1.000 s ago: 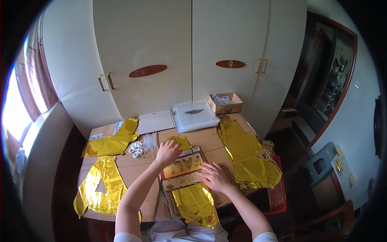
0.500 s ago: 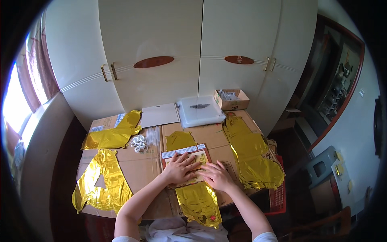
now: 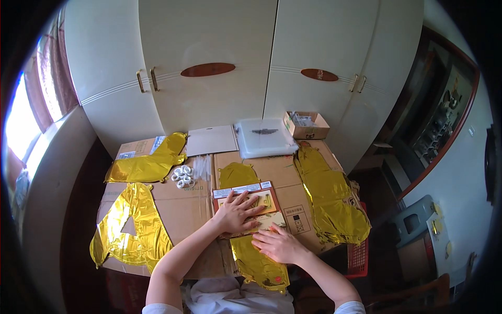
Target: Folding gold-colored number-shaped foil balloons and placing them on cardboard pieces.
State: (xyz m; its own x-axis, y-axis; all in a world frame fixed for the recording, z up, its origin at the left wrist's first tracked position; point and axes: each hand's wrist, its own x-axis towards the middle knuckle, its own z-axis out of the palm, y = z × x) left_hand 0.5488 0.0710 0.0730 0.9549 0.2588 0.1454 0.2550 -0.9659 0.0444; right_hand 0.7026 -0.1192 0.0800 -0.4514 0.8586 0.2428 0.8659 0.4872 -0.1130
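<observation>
A flat printed card packet [image 3: 270, 201] with a red-brown border lies in the middle of the cardboard-covered table. Under it is a gold foil balloon, whose far part [image 3: 236, 174] and near part [image 3: 256, 261] stick out beyond the packet. Flat on the packet rests my left hand [image 3: 238, 213], fingers spread. My right hand [image 3: 278, 245] lies palm down with fingers stretched out, across the packet's near edge and the near part of the foil. What is beneath both palms is hidden.
More gold foil balloons lie around: an A-shaped one [image 3: 149, 227] at left, one [image 3: 151, 159] behind it, one [image 3: 334, 204] at right. Further back are white ribbon rolls [image 3: 183, 176], clear straws [image 3: 202, 167], a stack of plastic bags [image 3: 265, 146] and a small open box [image 3: 308, 131].
My right hand has slid nearer to me, off the middle of the packet toward the near part of the foil. My left hand stays on the packet. The whole view has shifted slightly.
</observation>
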